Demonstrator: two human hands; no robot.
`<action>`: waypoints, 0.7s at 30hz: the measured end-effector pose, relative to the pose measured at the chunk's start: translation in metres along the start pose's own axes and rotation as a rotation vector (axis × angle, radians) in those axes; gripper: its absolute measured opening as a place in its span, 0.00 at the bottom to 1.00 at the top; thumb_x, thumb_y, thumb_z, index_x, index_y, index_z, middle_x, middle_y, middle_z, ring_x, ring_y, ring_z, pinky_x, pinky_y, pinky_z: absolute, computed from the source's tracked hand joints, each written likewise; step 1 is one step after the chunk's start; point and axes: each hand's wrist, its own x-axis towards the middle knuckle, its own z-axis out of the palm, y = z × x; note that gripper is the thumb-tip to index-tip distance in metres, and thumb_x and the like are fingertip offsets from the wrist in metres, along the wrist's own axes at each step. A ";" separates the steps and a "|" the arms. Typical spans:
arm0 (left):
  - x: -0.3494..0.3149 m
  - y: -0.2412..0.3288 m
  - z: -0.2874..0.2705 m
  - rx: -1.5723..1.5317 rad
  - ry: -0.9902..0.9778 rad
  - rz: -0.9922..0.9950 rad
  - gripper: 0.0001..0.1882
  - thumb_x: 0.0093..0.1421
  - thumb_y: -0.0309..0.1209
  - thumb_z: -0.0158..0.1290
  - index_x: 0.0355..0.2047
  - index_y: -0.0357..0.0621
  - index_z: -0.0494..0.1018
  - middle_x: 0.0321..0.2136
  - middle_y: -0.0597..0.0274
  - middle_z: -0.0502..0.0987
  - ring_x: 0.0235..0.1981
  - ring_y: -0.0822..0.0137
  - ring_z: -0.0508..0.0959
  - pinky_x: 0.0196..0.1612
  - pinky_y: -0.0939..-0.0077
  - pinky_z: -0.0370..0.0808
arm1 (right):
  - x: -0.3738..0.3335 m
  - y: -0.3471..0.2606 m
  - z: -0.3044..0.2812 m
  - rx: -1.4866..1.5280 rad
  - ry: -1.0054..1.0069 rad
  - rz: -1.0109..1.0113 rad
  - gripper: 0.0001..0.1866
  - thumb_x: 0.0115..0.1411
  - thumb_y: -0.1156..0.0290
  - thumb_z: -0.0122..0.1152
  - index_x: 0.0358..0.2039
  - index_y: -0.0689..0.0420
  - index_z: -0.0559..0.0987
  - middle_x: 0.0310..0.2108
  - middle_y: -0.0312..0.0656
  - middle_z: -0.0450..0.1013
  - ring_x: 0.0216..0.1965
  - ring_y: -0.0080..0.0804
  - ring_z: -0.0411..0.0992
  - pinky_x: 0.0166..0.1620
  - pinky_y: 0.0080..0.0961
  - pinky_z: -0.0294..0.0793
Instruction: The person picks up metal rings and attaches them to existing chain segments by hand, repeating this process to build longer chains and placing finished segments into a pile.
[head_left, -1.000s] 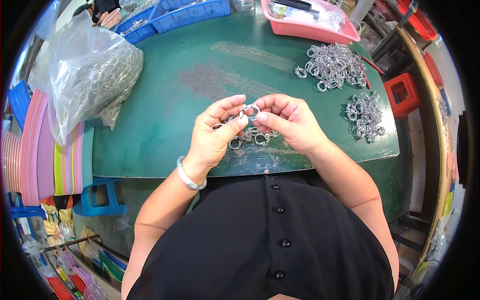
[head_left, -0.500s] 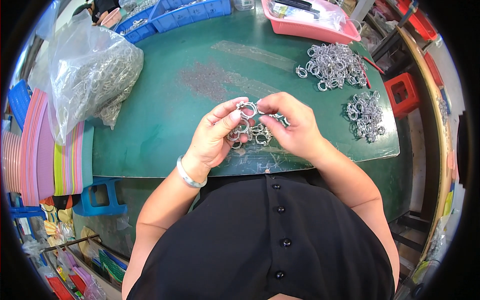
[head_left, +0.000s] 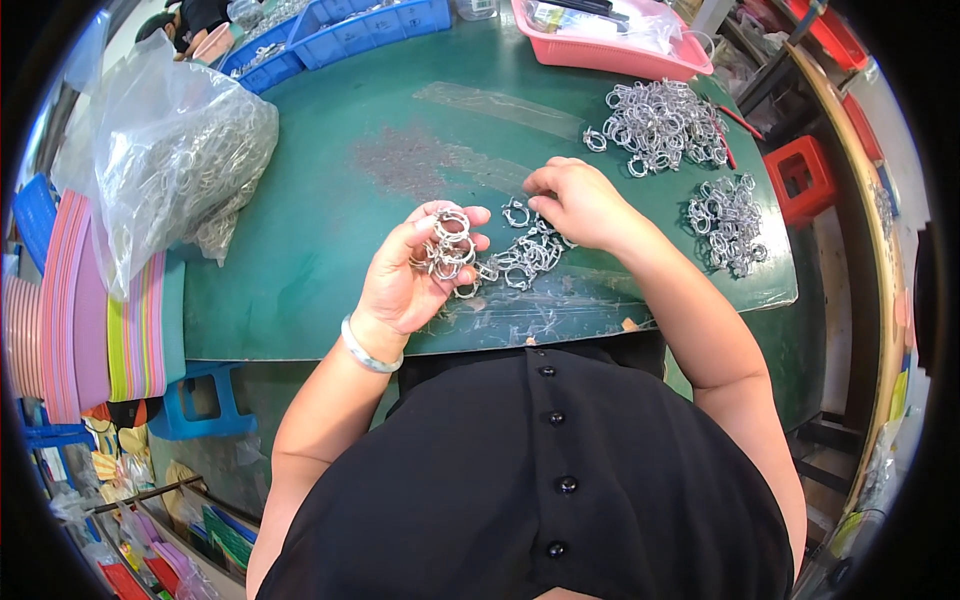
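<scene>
My left hand is raised over the front of the green table, its fingers closed round several ring-shaped metal clamps. The topmost ring faces up near the thumb. To the right, a small loose heap of the same clamps lies on the tabletop. My right hand hovers at that heap's upper right, fingers bent and thumb slightly apart from the index finger. Nothing shows between those fingertips. Just below them is a single clamp at the heap's edge.
Two clamp piles, one larger and one smaller, lie at the right. Red-handled pliers rest beside them. A pink basket and blue bins stand at the back. A clear bag of clamps sits at the left.
My right hand has moved away from the left, up and to the right. My left hand has shifted a little left with the clamps. The small heap between them is now uncovered.
</scene>
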 end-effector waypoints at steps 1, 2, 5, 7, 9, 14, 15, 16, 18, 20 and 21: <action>0.000 0.001 -0.001 -0.066 -0.027 0.004 0.15 0.56 0.34 0.45 0.42 0.42 0.65 0.42 0.51 0.71 0.38 0.60 0.73 0.29 0.73 0.72 | 0.003 -0.001 0.002 0.005 -0.024 0.011 0.09 0.48 0.68 0.56 0.29 0.57 0.77 0.30 0.45 0.71 0.37 0.43 0.69 0.42 0.34 0.67; 0.001 0.002 -0.001 -0.131 -0.054 0.007 0.14 0.55 0.32 0.46 0.41 0.42 0.65 0.41 0.50 0.71 0.37 0.60 0.74 0.29 0.72 0.73 | 0.004 -0.003 0.001 0.005 -0.024 0.012 0.09 0.48 0.68 0.56 0.29 0.57 0.77 0.30 0.45 0.71 0.37 0.43 0.69 0.42 0.34 0.67; 0.000 0.006 0.003 -0.101 -0.007 0.022 0.15 0.54 0.32 0.46 0.42 0.42 0.65 0.40 0.51 0.72 0.37 0.59 0.74 0.29 0.70 0.75 | 0.008 -0.010 0.002 -0.047 -0.073 0.039 0.08 0.46 0.68 0.56 0.27 0.56 0.77 0.29 0.45 0.71 0.37 0.42 0.68 0.42 0.34 0.66; 0.000 0.007 0.002 -0.075 0.017 0.035 0.14 0.55 0.33 0.45 0.42 0.42 0.65 0.39 0.52 0.72 0.37 0.59 0.74 0.29 0.70 0.75 | 0.010 -0.012 0.004 -0.093 -0.091 0.073 0.06 0.46 0.69 0.56 0.25 0.56 0.77 0.28 0.45 0.70 0.38 0.41 0.68 0.43 0.34 0.64; 0.001 0.006 -0.005 0.003 0.059 0.010 0.13 0.57 0.34 0.44 0.41 0.43 0.67 0.34 0.57 0.72 0.38 0.59 0.73 0.31 0.71 0.73 | 0.010 -0.013 0.006 -0.080 -0.067 0.039 0.06 0.45 0.70 0.55 0.24 0.57 0.77 0.28 0.45 0.70 0.37 0.41 0.69 0.42 0.34 0.65; 0.002 0.005 0.007 0.304 0.200 0.034 0.08 0.59 0.29 0.45 0.37 0.41 0.70 0.27 0.63 0.73 0.31 0.70 0.74 0.26 0.83 0.71 | 0.005 -0.023 -0.005 0.061 0.046 -0.039 0.05 0.46 0.72 0.54 0.23 0.60 0.75 0.24 0.44 0.71 0.31 0.41 0.70 0.37 0.33 0.68; 0.003 0.006 0.009 0.418 0.244 0.027 0.08 0.59 0.30 0.46 0.36 0.41 0.70 0.27 0.64 0.73 0.30 0.72 0.73 0.25 0.83 0.70 | 0.003 -0.032 -0.011 0.201 0.022 0.004 0.05 0.47 0.72 0.54 0.24 0.61 0.74 0.23 0.44 0.71 0.28 0.41 0.71 0.34 0.32 0.69; 0.005 0.006 0.013 0.532 0.289 0.020 0.08 0.58 0.31 0.47 0.35 0.41 0.71 0.26 0.66 0.73 0.28 0.75 0.72 0.24 0.84 0.69 | 0.002 -0.039 -0.016 0.341 -0.004 0.048 0.06 0.48 0.72 0.54 0.24 0.61 0.74 0.22 0.45 0.71 0.25 0.40 0.71 0.31 0.31 0.69; 0.008 0.007 0.023 0.587 0.313 0.009 0.08 0.58 0.33 0.49 0.34 0.43 0.72 0.25 0.68 0.73 0.27 0.78 0.71 0.24 0.85 0.67 | -0.001 -0.047 -0.021 0.405 -0.040 0.035 0.06 0.50 0.72 0.55 0.25 0.62 0.73 0.21 0.40 0.70 0.24 0.29 0.68 0.29 0.24 0.67; 0.008 0.007 0.026 0.700 0.271 -0.065 0.08 0.57 0.34 0.50 0.34 0.44 0.72 0.24 0.68 0.73 0.26 0.78 0.71 0.24 0.86 0.67 | -0.003 -0.050 -0.024 0.469 -0.075 0.020 0.06 0.53 0.73 0.55 0.26 0.62 0.72 0.20 0.35 0.69 0.22 0.18 0.66 0.27 0.17 0.65; 0.009 0.006 0.025 0.683 0.251 -0.048 0.08 0.57 0.35 0.50 0.34 0.45 0.72 0.24 0.69 0.73 0.26 0.79 0.71 0.24 0.86 0.67 | -0.004 -0.051 -0.026 0.552 -0.096 0.036 0.05 0.53 0.74 0.54 0.28 0.63 0.72 0.21 0.34 0.69 0.23 0.18 0.66 0.28 0.16 0.66</action>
